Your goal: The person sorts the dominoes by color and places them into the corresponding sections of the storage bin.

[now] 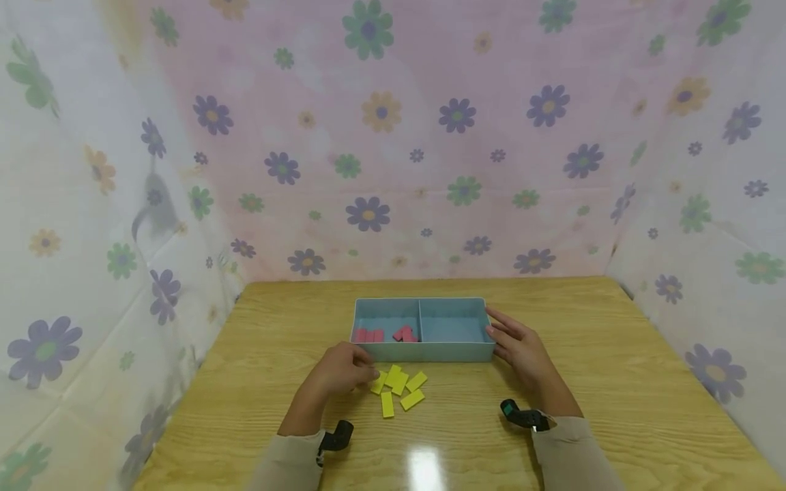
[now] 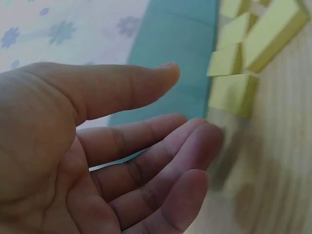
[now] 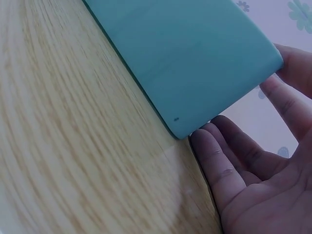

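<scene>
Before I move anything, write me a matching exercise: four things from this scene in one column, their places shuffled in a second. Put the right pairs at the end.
Things
1. Pink blocks
2. Right hand
3. Yellow blocks
4. Left hand

Places
A. Loose on the table, in front of the box
B. Just left of the yellow blocks
C. In the box's left compartment
D. At the box's right end, fingers touching it

Pairs
1-C
2-D
3-A
4-B
</scene>
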### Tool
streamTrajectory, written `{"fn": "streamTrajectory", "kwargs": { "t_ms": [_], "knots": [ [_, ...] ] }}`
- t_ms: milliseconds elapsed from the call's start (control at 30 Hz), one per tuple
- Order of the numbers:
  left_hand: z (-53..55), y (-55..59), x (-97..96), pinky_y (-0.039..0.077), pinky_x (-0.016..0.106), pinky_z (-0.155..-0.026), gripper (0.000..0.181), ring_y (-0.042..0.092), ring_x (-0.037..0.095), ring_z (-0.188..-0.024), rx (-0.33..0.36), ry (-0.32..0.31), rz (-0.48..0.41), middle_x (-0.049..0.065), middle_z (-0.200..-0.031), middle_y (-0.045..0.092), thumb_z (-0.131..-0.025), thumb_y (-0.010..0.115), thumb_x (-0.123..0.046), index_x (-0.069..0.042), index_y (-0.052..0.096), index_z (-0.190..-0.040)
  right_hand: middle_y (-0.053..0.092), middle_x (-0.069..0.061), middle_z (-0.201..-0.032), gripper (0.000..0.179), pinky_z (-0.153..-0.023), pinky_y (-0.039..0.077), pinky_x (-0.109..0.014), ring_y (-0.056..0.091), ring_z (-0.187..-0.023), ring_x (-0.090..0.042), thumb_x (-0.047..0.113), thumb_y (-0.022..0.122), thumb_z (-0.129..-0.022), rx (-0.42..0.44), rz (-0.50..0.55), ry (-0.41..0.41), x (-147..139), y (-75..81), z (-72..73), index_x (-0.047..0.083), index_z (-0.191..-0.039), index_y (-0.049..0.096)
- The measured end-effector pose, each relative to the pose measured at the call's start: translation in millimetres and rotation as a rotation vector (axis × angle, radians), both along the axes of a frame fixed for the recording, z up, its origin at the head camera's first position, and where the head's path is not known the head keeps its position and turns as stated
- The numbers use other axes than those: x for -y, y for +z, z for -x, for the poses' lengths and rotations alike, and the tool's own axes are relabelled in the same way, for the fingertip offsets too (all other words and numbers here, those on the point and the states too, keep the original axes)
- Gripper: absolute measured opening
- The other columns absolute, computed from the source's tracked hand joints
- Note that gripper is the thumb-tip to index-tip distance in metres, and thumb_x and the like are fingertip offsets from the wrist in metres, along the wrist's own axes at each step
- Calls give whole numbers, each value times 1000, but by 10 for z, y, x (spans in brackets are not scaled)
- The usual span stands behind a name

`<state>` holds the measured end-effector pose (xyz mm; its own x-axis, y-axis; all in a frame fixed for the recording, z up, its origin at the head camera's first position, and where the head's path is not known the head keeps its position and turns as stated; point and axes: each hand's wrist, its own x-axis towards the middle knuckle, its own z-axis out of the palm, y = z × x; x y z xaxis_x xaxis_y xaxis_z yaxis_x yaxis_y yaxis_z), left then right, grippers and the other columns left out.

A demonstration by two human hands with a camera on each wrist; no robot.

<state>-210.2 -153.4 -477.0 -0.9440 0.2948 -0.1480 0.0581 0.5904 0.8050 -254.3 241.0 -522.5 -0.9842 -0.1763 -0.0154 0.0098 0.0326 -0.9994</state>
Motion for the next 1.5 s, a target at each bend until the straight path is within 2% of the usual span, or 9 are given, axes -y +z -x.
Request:
{"fn": "streamTrajectory", "kwargs": {
  "t_ms": [233,400,633,733,900,1067,1300,1500],
  "knots": [
    [26,-82,-144,51,30,-61,25,60,15,-71,-53,51,96,2,-82,68,-82,88,-20,-4,78,-98,38,-19,-161,65,-97,57,-25,54,-138,-27,40,65,-103,2,1,-13,11,24,6,24,-161,40],
    [13,-116,-200,52,30,-61,33,60,16,-73,-77,89,137,2,-84,69,-75,94,-21,-4,78,-98,39,-18,-160,65,-96,57,-24,55,-136,-24,41,66,-102,14,1,-30,16,30,10,25,-160,42],
    [-16,-141,-219,55,31,-63,35,62,16,-75,-55,102,107,3,-87,70,-72,95,-13,-2,76,-100,38,-19,-161,65,-97,57,-25,53,-139,-27,41,64,-102,8,-1,-14,14,1,2,24,-161,40],
    [-13,-148,-220,55,31,-61,32,64,16,-74,-40,104,75,3,-84,71,-71,96,-12,-4,77,-95,38,-19,-161,65,-97,57,-25,52,-140,-28,41,64,-102,11,2,-17,7,-7,1,24,-161,40],
    [5,-171,-209,53,31,-59,22,63,17,-73,-22,102,64,-1,-80,71,-71,96,-15,-11,79,-85,39,-17,-161,66,-97,57,-25,54,-139,-26,42,65,-102,12,1,-21,2,2,0,25,-160,41],
    [19,-187,-193,51,31,-61,19,60,18,-78,-19,96,89,-4,-83,71,-71,96,-19,-17,79,-79,38,-18,-161,66,-97,57,-25,53,-139,-25,42,64,-102,15,-7,-18,3,22,-2,25,-161,40],
    [8,-190,-186,51,31,-61,16,60,17,-74,-15,78,93,-5,-79,71,-75,94,-23,-19,79,-76,39,-17,-161,65,-98,56,-24,53,-139,-25,41,65,-102,23,2,-26,19,38,3,24,-160,42],
    [0,-147,-191,50,29,-58,14,59,15,-70,-22,73,89,-4,-76,70,-79,92,-21,-17,79,-76,39,-17,-161,64,-98,56,-25,50,-142,-29,40,65,-102,27,4,-28,32,44,-13,25,-160,42]
  ]
}}
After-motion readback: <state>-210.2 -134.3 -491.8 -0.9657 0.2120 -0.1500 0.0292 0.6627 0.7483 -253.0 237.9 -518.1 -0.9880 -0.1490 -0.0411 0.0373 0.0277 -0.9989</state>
